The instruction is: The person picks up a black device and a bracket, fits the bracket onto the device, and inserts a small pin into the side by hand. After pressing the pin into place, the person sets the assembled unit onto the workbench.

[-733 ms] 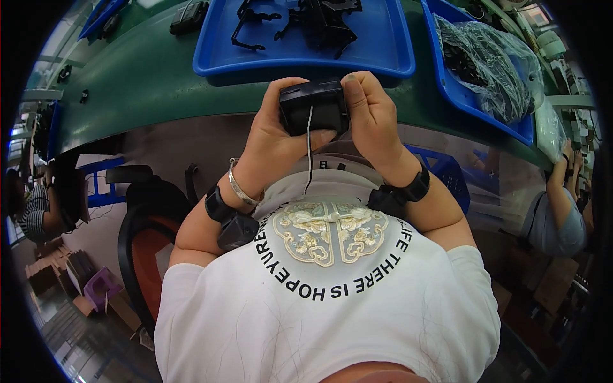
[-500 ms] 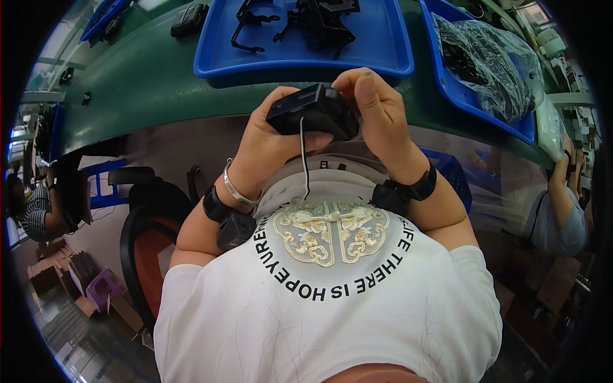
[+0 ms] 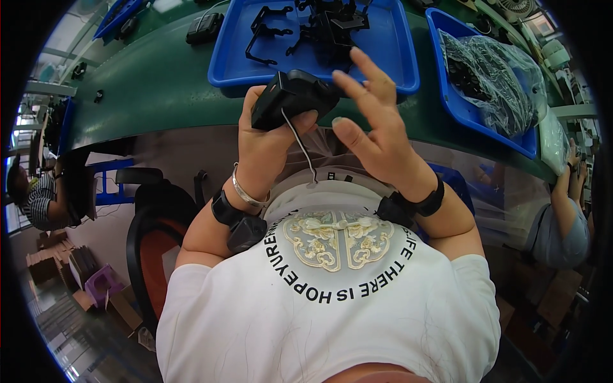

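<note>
A black box-shaped device (image 3: 290, 101) with a rounded end is tilted above the near edge of the table. My left hand (image 3: 267, 135) is wrapped round it, thumb on the near side. From the device a thin white cable (image 3: 299, 142) hangs down toward my shirt. Just right of the device is my right hand (image 3: 378, 118), fingers spread and nothing in them. Its fingertips are close to the device's rounded end; whether one touches it I cannot tell. Beyond lies a blue tray (image 3: 408, 70) with several black brackets (image 3: 332, 30) in it.
At the right, another blue tray (image 3: 454, 105) holds black parts under clear plastic. A black device (image 3: 204, 29) sits on the green table (image 3: 147, 89), left of the middle tray. A chair (image 3: 153, 249) stands at my left. Other people are at both sides.
My right hand has drawn away from the device and its fingers have spread. My left hand has tilted the device and shifted slightly left. The whole view has shifted a little.
</note>
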A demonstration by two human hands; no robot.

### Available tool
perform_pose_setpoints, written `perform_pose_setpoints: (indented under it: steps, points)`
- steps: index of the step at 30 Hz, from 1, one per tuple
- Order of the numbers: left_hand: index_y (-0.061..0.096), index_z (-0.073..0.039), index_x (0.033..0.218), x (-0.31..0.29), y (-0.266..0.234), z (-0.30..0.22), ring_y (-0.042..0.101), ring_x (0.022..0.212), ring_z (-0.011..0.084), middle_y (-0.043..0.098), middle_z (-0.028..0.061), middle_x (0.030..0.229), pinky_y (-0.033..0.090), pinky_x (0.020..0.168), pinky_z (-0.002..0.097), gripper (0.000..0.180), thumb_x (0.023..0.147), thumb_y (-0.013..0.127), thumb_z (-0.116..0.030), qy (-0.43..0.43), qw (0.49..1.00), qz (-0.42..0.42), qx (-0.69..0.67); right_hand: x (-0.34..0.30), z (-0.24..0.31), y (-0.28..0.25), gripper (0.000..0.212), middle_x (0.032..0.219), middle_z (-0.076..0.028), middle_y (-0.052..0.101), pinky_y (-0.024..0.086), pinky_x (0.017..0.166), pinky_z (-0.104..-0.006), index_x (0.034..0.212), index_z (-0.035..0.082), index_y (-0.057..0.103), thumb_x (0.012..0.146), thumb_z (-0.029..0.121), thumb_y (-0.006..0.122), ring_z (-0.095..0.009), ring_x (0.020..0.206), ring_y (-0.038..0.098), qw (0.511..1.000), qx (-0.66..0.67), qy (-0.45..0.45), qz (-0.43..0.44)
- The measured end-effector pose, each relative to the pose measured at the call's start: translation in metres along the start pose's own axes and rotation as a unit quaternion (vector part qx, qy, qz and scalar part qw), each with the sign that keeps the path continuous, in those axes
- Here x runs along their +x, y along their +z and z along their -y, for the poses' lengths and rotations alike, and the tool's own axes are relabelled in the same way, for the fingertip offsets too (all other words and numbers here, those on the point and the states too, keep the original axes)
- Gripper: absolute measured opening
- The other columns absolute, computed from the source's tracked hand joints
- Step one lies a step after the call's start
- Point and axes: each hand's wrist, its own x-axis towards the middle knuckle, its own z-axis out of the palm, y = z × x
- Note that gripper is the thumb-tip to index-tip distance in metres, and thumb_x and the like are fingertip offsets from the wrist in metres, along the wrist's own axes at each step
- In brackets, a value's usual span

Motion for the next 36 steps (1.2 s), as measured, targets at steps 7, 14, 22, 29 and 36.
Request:
perform_pose_setpoints:
  steps: [7, 14, 22, 29, 36]
  points:
    - [0.048, -0.007, 0.103, -0.002, -0.005, 0.006, 0.062, 0.074, 0.0128, 0.063, 0.0059, 0.090, 0.055, 0.063, 0.0254, 0.037, 0.075, 0.068, 0.007, -0.028, 0.999, -0.016, 0.009, 0.000, 0.008, 0.000, 0.051, 0.141, -0.023, 0.033, 0.023, 0.105, -0.0422, 0.123, 0.001, 0.054, 0.091, 0.040, 0.050, -0.035, 0.128, 0.031, 0.999, 0.019, -0.023, 0.020]
    - [0.046, -0.007, 0.100, 0.000, -0.010, 0.005, 0.062, 0.075, 0.0126, 0.062, 0.0058, 0.090, 0.055, 0.065, 0.0258, 0.035, 0.075, 0.068, 0.007, -0.039, 0.999, -0.008, -0.003, 0.005, 0.008, -0.007, 0.049, 0.142, -0.023, 0.031, 0.020, 0.106, -0.0421, 0.121, 0.003, 0.057, 0.090, 0.040, 0.052, -0.035, 0.129, 0.029, 0.999, 0.030, -0.018, -0.031]
    - [0.045, -0.007, 0.100, 0.000, -0.013, 0.007, 0.062, 0.077, 0.0124, 0.062, 0.0068, 0.090, 0.055, 0.066, 0.0263, 0.035, 0.077, 0.068, 0.005, 0.006, 1.000, -0.015, -0.004, 0.012, 0.004, -0.003, 0.050, 0.144, -0.023, 0.028, 0.017, 0.107, -0.0418, 0.123, 0.003, 0.055, 0.091, 0.041, 0.050, -0.036, 0.131, 0.027, 0.991, 0.030, 0.112, -0.069]
    - [0.045, -0.006, 0.100, 0.003, -0.012, 0.003, 0.062, 0.076, 0.0119, 0.062, 0.0068, 0.091, 0.054, 0.066, 0.0258, 0.034, 0.077, 0.068, 0.003, 0.015, 1.000, -0.006, 0.019, 0.009, -0.003, 0.004, 0.054, 0.146, -0.020, 0.027, 0.017, 0.108, -0.0411, 0.131, 0.001, 0.045, 0.091, 0.037, 0.051, -0.034, 0.132, 0.026, 0.998, 0.005, 0.054, 0.010]
    - [0.045, -0.005, 0.102, 0.001, -0.011, 0.003, 0.062, 0.076, 0.0124, 0.062, 0.0073, 0.090, 0.052, 0.065, 0.0251, 0.036, 0.076, 0.068, 0.006, 0.004, 0.999, -0.003, 0.038, 0.006, 0.006, 0.010, 0.057, 0.146, -0.020, 0.027, 0.019, 0.107, -0.0416, 0.132, -0.002, 0.043, 0.091, 0.037, 0.051, -0.034, 0.132, 0.027, 0.998, 0.060, 0.016, 0.004]
